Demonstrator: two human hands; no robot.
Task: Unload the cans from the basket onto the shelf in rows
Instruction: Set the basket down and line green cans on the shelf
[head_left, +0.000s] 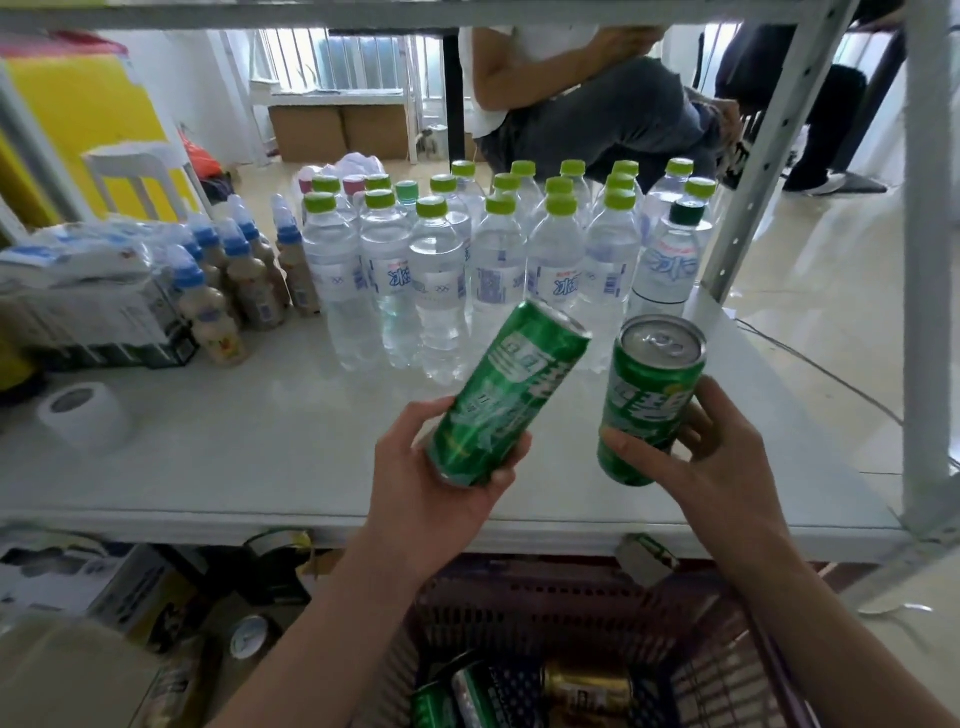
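My left hand (431, 478) grips the lower end of a green can (506, 389) that tilts to the right above the white shelf (249, 457). My right hand (711, 457) holds a second green can (649, 395) nearly upright, its silver top showing, over the shelf's right part. Below the shelf edge sits the dark purple basket (545, 603). Inside it lie more cans: green ones (457, 696) and a gold one (587, 686).
Several clear water bottles (441, 270) with green caps stand at the back of the shelf, small milk bottles (234, 291) and a wrapped pack to their left. A tape roll (85, 415) lies at the left. The shelf's grey uprights (930, 260) rise at the right. A person sits behind.
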